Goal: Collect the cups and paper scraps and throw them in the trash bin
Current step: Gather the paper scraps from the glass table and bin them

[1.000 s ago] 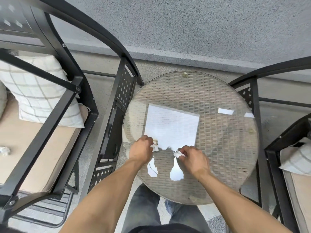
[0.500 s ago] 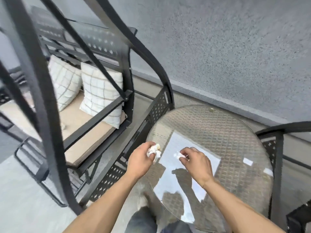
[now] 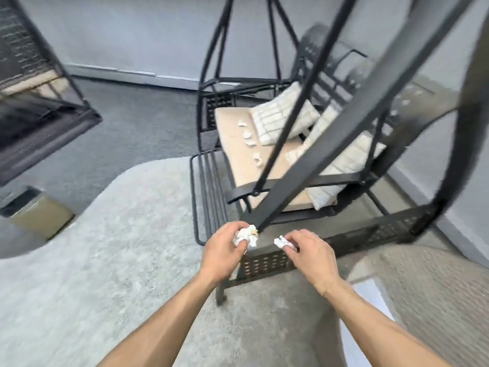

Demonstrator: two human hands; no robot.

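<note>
My left hand [image 3: 223, 251] is closed around a crumpled white paper scrap [image 3: 246, 235]. A smaller white paper scrap [image 3: 281, 242] is pinched in the fingers of my right hand [image 3: 309, 254]. Both hands hover in front of me, above the swing seat's black frame. Several more white paper scraps [image 3: 250, 140] lie on the beige seat cushion [image 3: 238, 160] of the swing. A tan box-like bin with a dark rim [image 3: 39, 211] stands on the floor at the far left, blurred. No cups show.
Black swing poles [image 3: 299, 165] cross the view diagonally, close to my hands. Checked pillows [image 3: 280, 116] rest on the swing. The round wicker glass-top table [image 3: 423, 287] sits at lower right. A pale shaggy rug [image 3: 105, 260] covers the floor on the left; another dark swing [image 3: 39, 115] is at far left.
My view has swung left, away from the table toward the swing seat and rug. Both hands have lifted off the glass tabletop, each still holding its paper scrap.
</note>
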